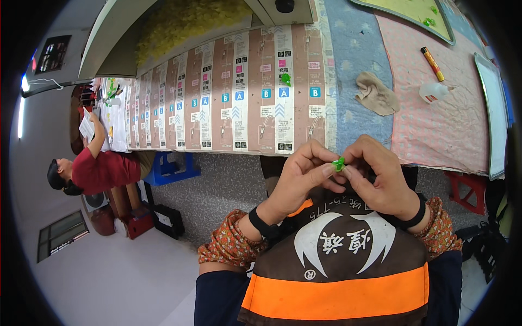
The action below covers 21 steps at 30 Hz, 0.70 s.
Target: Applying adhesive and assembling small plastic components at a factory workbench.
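A small green plastic piece [339, 164] is pinched between both hands, above my apron and just off the table's near edge. My left hand [309, 173] grips its left side with thumb and forefinger. From the other side, the thumb and forefinger of my right hand [379, 176] close on it too. Its exact kind is too small to make out. Another small green piece [286, 80] lies on the printed sheet covering the table, ahead and to the left of my hands.
A crumpled beige cloth [377, 94] rests on the blue towel [356, 60]. Right of it are a white squeeze bottle [435, 92] and a yellow tube [432, 63]. Green pieces lie in a tray [402, 13] at the back right. A person in red [111, 171] sits far left.
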Available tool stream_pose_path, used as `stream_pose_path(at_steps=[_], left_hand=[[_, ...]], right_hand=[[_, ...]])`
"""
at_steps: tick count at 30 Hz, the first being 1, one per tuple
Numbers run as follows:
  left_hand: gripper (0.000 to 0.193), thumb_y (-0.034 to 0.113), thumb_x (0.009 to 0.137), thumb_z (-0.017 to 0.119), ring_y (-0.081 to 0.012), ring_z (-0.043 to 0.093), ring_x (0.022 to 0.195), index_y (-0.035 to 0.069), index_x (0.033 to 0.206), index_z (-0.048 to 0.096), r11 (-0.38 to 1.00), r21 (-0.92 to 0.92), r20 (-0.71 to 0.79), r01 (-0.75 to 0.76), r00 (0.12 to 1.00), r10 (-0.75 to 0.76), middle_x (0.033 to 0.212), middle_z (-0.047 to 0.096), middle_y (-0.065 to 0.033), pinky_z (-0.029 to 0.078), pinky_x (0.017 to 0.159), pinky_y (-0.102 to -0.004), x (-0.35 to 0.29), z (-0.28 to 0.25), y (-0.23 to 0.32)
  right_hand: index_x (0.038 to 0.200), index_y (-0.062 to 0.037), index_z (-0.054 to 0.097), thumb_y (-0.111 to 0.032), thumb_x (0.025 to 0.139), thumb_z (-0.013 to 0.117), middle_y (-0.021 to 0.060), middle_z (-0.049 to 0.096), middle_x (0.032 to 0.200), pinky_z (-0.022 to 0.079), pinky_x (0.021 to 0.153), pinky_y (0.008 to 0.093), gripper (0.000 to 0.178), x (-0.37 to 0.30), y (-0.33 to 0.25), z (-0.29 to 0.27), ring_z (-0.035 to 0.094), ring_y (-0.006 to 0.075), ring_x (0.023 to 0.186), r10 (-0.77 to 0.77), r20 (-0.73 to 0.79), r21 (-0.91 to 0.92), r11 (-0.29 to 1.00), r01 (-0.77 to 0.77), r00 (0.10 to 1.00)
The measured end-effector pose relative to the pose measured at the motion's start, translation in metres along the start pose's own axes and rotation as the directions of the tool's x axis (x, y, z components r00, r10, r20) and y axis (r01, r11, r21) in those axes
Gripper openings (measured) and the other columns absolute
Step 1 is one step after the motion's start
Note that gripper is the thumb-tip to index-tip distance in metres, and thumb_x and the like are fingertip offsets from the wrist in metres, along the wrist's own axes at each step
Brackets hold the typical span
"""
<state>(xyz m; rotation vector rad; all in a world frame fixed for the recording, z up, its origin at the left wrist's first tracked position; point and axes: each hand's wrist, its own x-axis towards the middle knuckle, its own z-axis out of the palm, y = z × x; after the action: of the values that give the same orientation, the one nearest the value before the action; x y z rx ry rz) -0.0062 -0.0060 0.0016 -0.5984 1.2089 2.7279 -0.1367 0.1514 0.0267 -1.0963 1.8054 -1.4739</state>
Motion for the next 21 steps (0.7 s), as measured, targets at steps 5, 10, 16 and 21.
stream_pose_path(at_steps=[5, 10, 16, 21], left_hand=[[0.012, 0.008, 0.097, 0.058, -0.0176, 0.067, 0.092, 0.001, 0.105, 0.053, 0.998, -0.059, 0.009, 0.016, 1.000, -0.016, 0.100, 0.064, -0.0122, 0.062, 0.077, -0.0335, -0.001, 0.000, -0.001], [0.013, 0.008, 0.094, 0.060, -0.0216, 0.069, 0.091, 0.002, 0.105, 0.055, 0.995, -0.091, 0.006, 0.043, 0.999, -0.042, 0.102, 0.062, -0.0122, 0.063, 0.076, -0.0355, 0.004, -0.001, 0.000], [0.014, 0.009, 0.096, 0.060, -0.0208, 0.069, 0.090, -0.001, 0.104, 0.056, 0.996, -0.088, 0.040, 0.004, 0.999, -0.001, 0.100, 0.065, -0.0135, 0.061, 0.079, -0.0348, 0.005, 0.002, 0.009], [0.016, 0.011, 0.089, 0.066, -0.0195, 0.067, 0.089, -0.001, 0.099, 0.063, 0.996, 0.034, -0.082, 0.078, 0.994, -0.075, 0.095, 0.067, -0.0117, 0.055, 0.078, -0.0319, 0.004, 0.006, 0.005]], right_hand=[[0.092, -0.0001, 0.057, 0.004, 0.082, 0.063, 0.0067, 0.053, 0.082, 0.043, 0.053, 0.0239, 0.013, -0.003, 0.002, 0.005, 0.055, 0.0122, 0.062, -0.046, -0.036, -0.019, 0.999, 0.045, 0.998], [0.090, -0.0008, 0.058, 0.003, 0.082, 0.064, 0.0041, 0.053, 0.079, 0.041, 0.051, 0.0224, 0.011, -0.003, 0.008, 0.004, 0.054, 0.0084, 0.061, 0.006, -0.046, 0.039, 0.999, -0.005, 0.999], [0.089, -0.0016, 0.061, 0.002, 0.083, 0.064, 0.0043, 0.054, 0.076, 0.041, 0.051, 0.0224, 0.008, -0.001, 0.006, -0.002, 0.054, 0.0088, 0.060, -0.004, -0.041, 0.110, 0.994, 0.009, 0.999], [0.092, -0.0047, 0.063, -0.012, 0.090, 0.065, 0.0088, 0.056, 0.075, 0.044, 0.057, 0.0321, 0.007, -0.009, 0.005, -0.007, 0.055, 0.0203, 0.063, -0.037, -0.045, 0.138, 0.990, 0.043, 0.998]])
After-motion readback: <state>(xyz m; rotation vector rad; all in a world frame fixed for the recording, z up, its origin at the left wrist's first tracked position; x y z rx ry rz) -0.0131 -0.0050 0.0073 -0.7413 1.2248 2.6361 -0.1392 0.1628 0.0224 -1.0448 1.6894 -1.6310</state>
